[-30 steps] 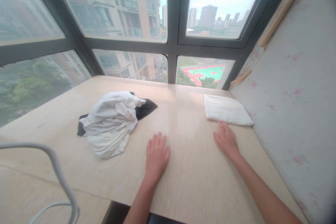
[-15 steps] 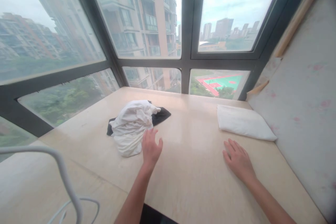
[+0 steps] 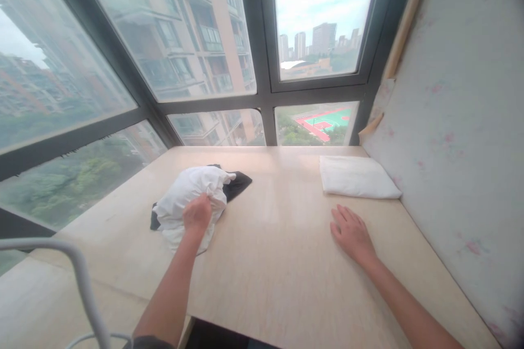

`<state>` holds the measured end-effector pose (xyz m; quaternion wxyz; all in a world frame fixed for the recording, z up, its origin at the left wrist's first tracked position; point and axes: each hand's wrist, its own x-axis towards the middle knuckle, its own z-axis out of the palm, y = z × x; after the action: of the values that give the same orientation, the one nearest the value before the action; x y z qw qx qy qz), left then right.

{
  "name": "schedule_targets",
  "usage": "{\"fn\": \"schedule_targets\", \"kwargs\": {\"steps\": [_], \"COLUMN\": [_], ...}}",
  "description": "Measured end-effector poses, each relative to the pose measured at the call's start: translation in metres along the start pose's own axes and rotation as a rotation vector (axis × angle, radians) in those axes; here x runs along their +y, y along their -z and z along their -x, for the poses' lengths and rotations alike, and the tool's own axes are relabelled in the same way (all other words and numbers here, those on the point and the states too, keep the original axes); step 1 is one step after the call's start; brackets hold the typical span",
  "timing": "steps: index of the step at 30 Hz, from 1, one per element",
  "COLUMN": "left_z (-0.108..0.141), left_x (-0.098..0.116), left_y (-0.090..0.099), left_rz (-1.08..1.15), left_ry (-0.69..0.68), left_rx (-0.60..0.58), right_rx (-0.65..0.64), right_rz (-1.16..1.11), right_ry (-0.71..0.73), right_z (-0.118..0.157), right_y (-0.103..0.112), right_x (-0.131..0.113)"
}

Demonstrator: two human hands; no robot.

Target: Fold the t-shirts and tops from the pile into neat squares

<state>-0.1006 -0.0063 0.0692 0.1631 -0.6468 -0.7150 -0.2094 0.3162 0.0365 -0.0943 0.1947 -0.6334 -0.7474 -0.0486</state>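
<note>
A crumpled white cloth (image 3: 180, 191) lies at the left of the pale tabletop (image 3: 282, 262), with a black cloth (image 3: 238, 185) partly showing from under it. My left hand (image 3: 197, 212) is closed on the white cloth, pinching a fold near its right side. Palm down on the tabletop rests my right hand (image 3: 351, 233), fingers slightly spread and nothing in it. Just beyond that hand, against the wall, lies a flat folded white cloth (image 3: 358, 177).
A thick white cable or tube (image 3: 84, 278) curves over the lower left. Dark window frames (image 3: 213, 103) border the table's back and left. On the right stands a floral-papered wall (image 3: 458, 174). A dark opening (image 3: 221, 336) shows at the front edge.
My left hand has moved left onto the crumpled white cloth and closed on it. My right hand stays flat on the table. The camera view has shifted and tilted.
</note>
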Motion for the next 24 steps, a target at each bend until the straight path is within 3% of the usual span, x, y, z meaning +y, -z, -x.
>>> {"fn": "schedule_targets", "kwargs": {"steps": [3, 6, 10, 13, 16, 19, 24], "left_z": [0.021, 0.066, 0.142, 0.181, 0.195, 0.194, 0.193], "left_x": [0.006, 0.033, 0.102, 0.157, 0.199, 0.227, 0.24], "left_y": [-0.011, -0.024, -0.039, -0.049, -0.054, -0.055, -0.05], "left_rz": [0.056, 0.137, 0.316, 0.51, 0.622, 0.697, 0.646], "left_ry": [0.08, 0.042, -0.181, -0.363, -0.448, -0.509, -0.562], "left_rx": [0.058, 0.035, -0.141, -0.35, -0.438, -0.466, -0.384], "right_rx": [-0.007, -0.007, 0.003, 0.007, 0.009, 0.011, 0.022], "right_rz": [0.013, 0.016, 0.015, 0.024, 0.034, 0.043, 0.038], "right_ry": [0.007, 0.017, 0.028, 0.037, 0.05, 0.056, 0.055], "right_z": [0.0, 0.001, 0.002, 0.002, 0.002, 0.001, 0.0], "right_y": [0.002, 0.001, -0.002, -0.003, -0.002, 0.001, 0.002], "right_x": [-0.001, 0.001, 0.004, 0.006, 0.006, 0.004, 0.004]}}
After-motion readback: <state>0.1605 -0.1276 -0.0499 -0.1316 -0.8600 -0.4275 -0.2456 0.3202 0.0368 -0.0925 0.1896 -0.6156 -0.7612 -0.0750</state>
